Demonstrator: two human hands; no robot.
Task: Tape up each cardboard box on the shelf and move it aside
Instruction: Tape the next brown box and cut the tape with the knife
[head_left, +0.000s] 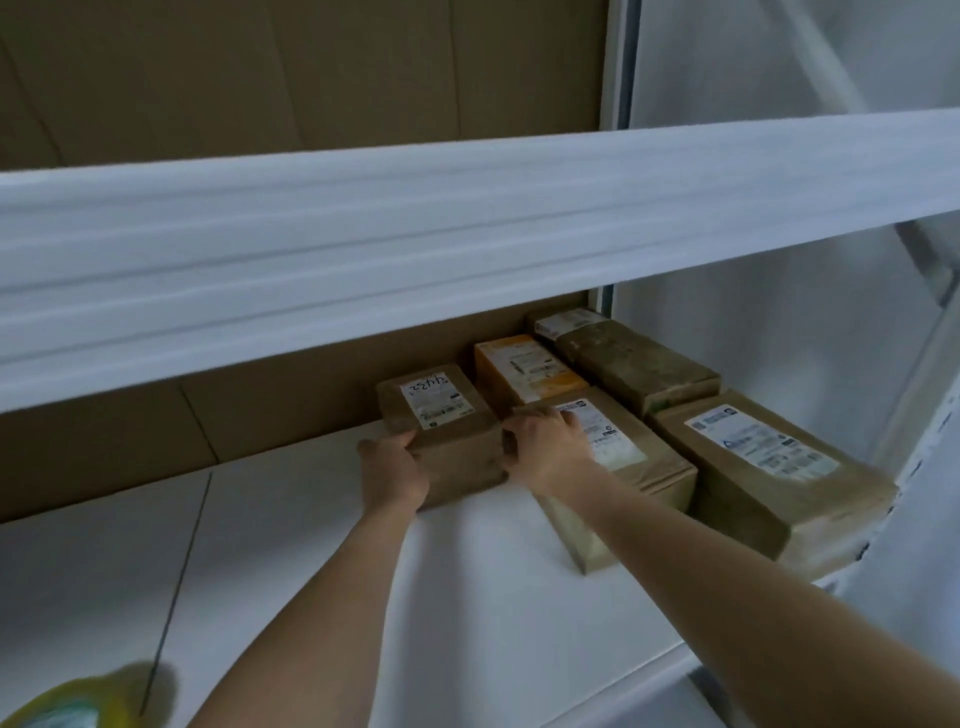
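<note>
A small brown cardboard box (447, 415) with a white label marked by handwritten digits stands on the white shelf (291, 519). My left hand (392, 467) grips its left front corner. My right hand (545, 441) holds its right side, with the fingers curled between it and the neighbouring long box (623, 457). Both arms reach in from below. A yellowish tape roll (67, 701) lies blurred at the bottom left corner.
To the right are more parcels: an orange box (524, 374), a dark wrapped box (639, 364), a large labelled box (769, 467) and a small one (561, 319) at the back. An upper shelf beam (467, 234) overhangs. Brown cardboard lines the back wall.
</note>
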